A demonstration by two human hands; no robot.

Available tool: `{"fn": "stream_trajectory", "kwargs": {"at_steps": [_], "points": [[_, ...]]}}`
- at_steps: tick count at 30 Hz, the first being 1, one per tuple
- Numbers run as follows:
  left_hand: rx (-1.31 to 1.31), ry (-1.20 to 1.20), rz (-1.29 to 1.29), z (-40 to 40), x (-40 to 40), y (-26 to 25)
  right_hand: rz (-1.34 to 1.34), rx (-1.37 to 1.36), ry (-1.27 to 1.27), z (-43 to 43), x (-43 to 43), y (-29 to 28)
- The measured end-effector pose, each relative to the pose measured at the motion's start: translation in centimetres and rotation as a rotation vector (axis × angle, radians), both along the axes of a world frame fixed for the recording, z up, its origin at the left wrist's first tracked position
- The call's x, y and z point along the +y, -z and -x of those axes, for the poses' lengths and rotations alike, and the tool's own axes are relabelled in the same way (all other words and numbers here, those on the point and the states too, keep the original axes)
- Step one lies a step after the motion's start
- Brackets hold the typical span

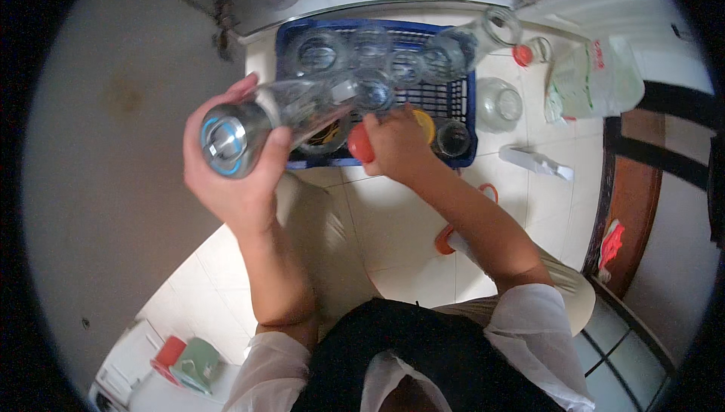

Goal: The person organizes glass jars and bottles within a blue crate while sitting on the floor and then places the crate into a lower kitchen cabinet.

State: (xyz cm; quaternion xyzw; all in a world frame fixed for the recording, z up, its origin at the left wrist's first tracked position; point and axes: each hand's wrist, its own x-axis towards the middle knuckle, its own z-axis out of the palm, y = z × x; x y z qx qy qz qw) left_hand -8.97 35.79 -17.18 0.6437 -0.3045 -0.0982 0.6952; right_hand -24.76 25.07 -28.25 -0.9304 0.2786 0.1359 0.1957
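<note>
My left hand (243, 185) grips a clear bottle (306, 100) by its broad metal end (224, 140), which faces up and bears blue marks. The bottle lies tilted, its clear body reaching right over a blue plastic basket (467, 151). Below and right of the bottle, my right hand (399, 143) is closed around a smooth red rounded object (361, 143), partly hidden by the fingers. A yellow round lid (423, 127) shows just behind that hand. Several glass vessels stand in the basket, among them a wide glass jar (317, 55) and a small glass (453, 138).
A large glass jar (493, 29) leans out over the basket's back right corner. On the tiled floor to the right are a round glass jar (498, 104), a red-lidded jar (524, 55), a plastic bag (595, 80) and a whitish packet (535, 163). A black-framed chair (657, 157) stands farther right.
</note>
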Motion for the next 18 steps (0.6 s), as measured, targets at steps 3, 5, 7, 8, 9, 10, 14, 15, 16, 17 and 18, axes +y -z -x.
{"fn": "stream_trajectory", "kwargs": {"at_steps": [3, 5, 7, 8, 9, 10, 14, 15, 16, 17, 18], "points": [[-0.026, 0.044, 0.038, 0.2, -0.4, 0.6, 0.077, -0.194, 0.043, 1.9, 0.1, 0.0], [-0.022, 0.052, 0.043, 0.5, -0.6, 0.9, 0.102, -0.34, 0.079, 3.4, -0.9, -0.4], [-0.021, 0.054, 0.036, 0.5, -0.5, 1.2, -0.071, -0.384, 0.209, 5.7, -3.4, -1.7], [-0.012, 0.062, 0.042, 0.6, -0.6, 1.3, -0.005, -0.28, 0.299, 7.8, -5.0, -1.2], [-0.006, 0.071, 0.047, 0.7, -0.8, 1.5, 0.058, -0.176, 0.39, 9.8, -5.9, -0.3], [0.002, 0.081, 0.053, 0.9, -1.0, 1.7, 0.037, -0.113, 0.403, 11.1, -5.8, 0.8], [-0.048, 0.088, 0.001, 1.4, -1.4, 0.7, 0.087, -0.04, 0.39, 12.5, -4.2, 2.6], [-0.052, 0.096, -0.004, 1.5, -1.4, 0.2, 0.137, -0.063, 0.374, 12.2, -3.8, 2.5], [-0.049, 0.108, -0.002, 1.6, -1.6, 0.1, 0.148, -0.069, 0.371, 12.3, -3.8, 2.7], [-0.046, 0.119, 0.001, 1.7, -1.7, 0.1, 0.16, -0.074, 0.368, 12.4, -3.8, 3.0], [-0.042, 0.131, 0.01, 1.7, -1.8, 0.1, 0.172, -0.079, 0.364, 12.5, -3.9, 3.1]]}}
